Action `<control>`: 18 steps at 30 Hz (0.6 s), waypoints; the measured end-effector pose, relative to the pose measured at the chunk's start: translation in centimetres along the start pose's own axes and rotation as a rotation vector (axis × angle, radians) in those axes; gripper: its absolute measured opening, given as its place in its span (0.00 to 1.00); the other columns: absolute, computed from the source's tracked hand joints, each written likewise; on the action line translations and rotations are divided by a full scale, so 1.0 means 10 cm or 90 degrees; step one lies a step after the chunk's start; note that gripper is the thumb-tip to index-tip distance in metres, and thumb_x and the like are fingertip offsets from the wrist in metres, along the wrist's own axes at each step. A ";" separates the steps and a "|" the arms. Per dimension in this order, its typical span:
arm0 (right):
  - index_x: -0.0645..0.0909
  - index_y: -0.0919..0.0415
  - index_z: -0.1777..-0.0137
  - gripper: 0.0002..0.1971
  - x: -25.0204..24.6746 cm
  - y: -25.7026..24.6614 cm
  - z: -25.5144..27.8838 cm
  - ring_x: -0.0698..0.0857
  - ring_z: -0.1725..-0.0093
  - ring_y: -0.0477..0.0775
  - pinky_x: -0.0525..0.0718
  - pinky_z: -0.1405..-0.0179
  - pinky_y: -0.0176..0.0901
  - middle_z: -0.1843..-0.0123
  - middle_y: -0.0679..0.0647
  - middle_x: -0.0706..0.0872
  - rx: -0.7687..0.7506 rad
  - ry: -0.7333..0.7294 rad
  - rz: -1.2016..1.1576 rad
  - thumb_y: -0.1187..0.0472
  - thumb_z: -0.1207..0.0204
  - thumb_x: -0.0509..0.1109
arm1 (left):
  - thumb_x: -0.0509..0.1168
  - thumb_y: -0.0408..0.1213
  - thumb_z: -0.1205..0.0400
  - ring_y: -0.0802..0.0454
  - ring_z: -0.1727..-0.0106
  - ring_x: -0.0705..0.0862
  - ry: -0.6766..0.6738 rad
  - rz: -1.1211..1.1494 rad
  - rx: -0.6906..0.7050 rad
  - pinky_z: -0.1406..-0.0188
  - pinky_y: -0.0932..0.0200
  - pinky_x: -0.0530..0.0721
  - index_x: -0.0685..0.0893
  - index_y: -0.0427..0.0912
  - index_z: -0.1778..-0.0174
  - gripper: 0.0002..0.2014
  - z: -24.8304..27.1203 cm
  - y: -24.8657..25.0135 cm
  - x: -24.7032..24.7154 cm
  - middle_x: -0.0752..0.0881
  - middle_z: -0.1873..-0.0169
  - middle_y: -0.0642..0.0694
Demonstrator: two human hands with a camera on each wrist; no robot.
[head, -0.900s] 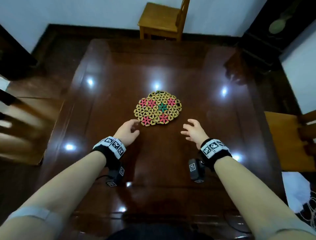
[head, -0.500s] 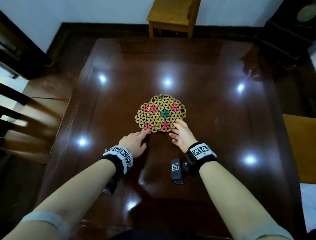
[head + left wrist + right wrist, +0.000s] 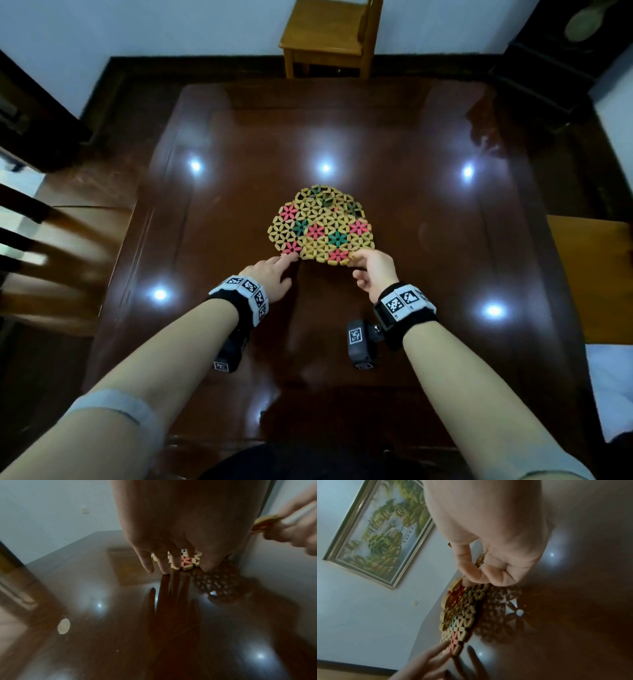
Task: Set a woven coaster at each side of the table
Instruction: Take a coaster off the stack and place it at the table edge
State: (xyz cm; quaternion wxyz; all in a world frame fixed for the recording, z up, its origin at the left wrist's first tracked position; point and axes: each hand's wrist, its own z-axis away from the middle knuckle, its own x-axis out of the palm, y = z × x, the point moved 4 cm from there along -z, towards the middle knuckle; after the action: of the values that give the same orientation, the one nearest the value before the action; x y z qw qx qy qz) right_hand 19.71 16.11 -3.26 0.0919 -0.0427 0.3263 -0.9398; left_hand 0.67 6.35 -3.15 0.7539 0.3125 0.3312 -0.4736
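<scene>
A stack of woven coasters [image 3: 320, 226] with tan, pink and green flower patterns lies at the middle of the dark glossy table [image 3: 428, 274]. My right hand [image 3: 371, 265] pinches the near right edge of the top coaster [image 3: 452, 601] and tilts it up off the stack. My left hand [image 3: 274, 274] lies flat with straight fingers, its fingertips [image 3: 175, 562] pressing the near left edge of the lower coaster [image 3: 187, 562] against the table.
A wooden chair [image 3: 329, 37] stands beyond the far edge of the table. Another chair seat [image 3: 596, 274] is at the right and a dark-backed chair [image 3: 51, 233] at the left. A framed landscape painting [image 3: 380, 527] hangs on the wall.
Both hands have reached forward to the stack. The right hand has taken hold of the top coaster's near edge and raised it, while the left fingertips have come down on the stack's near left edge.
</scene>
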 end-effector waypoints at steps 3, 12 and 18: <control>0.81 0.60 0.56 0.03 -0.19 0.19 0.24 0.80 0.76 0.48 0.69 0.77 0.36 0.65 0.55 0.87 0.005 0.029 -0.001 0.66 0.27 0.66 | 0.56 0.46 0.17 0.43 0.21 0.68 -0.021 0.044 0.000 0.31 0.46 0.78 0.51 0.60 0.18 0.31 0.04 -0.01 0.05 0.55 0.16 0.51; 0.80 0.59 0.54 0.03 -0.28 0.99 1.00 0.88 0.66 0.52 0.78 0.70 0.37 0.59 0.56 0.91 0.056 -0.004 0.038 0.62 0.20 0.65 | 0.54 0.53 0.15 0.47 0.44 0.85 -0.067 0.363 0.005 0.48 0.53 0.83 0.79 0.40 0.33 0.23 0.52 0.18 0.46 0.87 0.42 0.44; 0.82 0.57 0.48 0.05 -0.10 1.36 1.38 0.89 0.63 0.50 0.79 0.69 0.37 0.56 0.54 0.93 0.044 -0.057 0.022 0.61 0.22 0.67 | 0.66 0.40 0.18 0.48 0.54 0.87 -0.127 0.713 -0.082 0.63 0.62 0.82 0.68 0.29 0.25 0.28 0.85 0.15 0.90 0.88 0.45 0.35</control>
State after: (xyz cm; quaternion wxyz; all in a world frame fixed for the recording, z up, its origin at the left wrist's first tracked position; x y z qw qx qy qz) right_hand 24.60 -2.55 -0.94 0.1242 -0.0759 0.2896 -0.9460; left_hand 6.80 -4.37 -5.09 0.9350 0.3474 0.0703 -0.0076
